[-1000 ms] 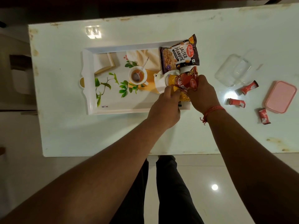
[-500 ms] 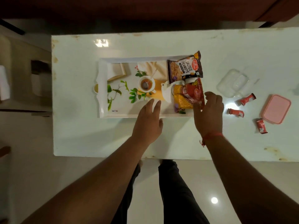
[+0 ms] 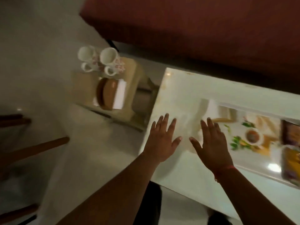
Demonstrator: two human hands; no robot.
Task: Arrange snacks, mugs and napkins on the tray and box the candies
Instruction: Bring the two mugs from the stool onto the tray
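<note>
The view is blurred by motion. My left hand (image 3: pixel 162 140) hovers flat and empty over the left end of the white table (image 3: pixel 181 93). My right hand (image 3: pixel 212 143), also empty with fingers spread, is over the left rim of the white printed tray (image 3: pixel 212 106). Two snack packets lie at the tray's right end, a dark one (image 3: pixel 290 135) and a yellow one (image 3: pixel 292 161). On a beige stool (image 3: pixel 133 75) left of the table stand two white floral mugs (image 3: pixel 86 60) (image 3: pixel 110 61). In front of them lie white napkins (image 3: pixel 120 95) beside a brown round holder (image 3: pixel 106 93).
Brown wooden chair legs (image 3: pixel 32 148) stick out at the far left over the pale floor. A dark red sofa (image 3: pixel 194 30) fills the back. The candies and the pink box are out of view.
Both hands let go of the yellow-red snack packet, which now lies on the tray. The view swung left, bringing the stool with mugs and napkins into sight. Both hands moved left, empty.
</note>
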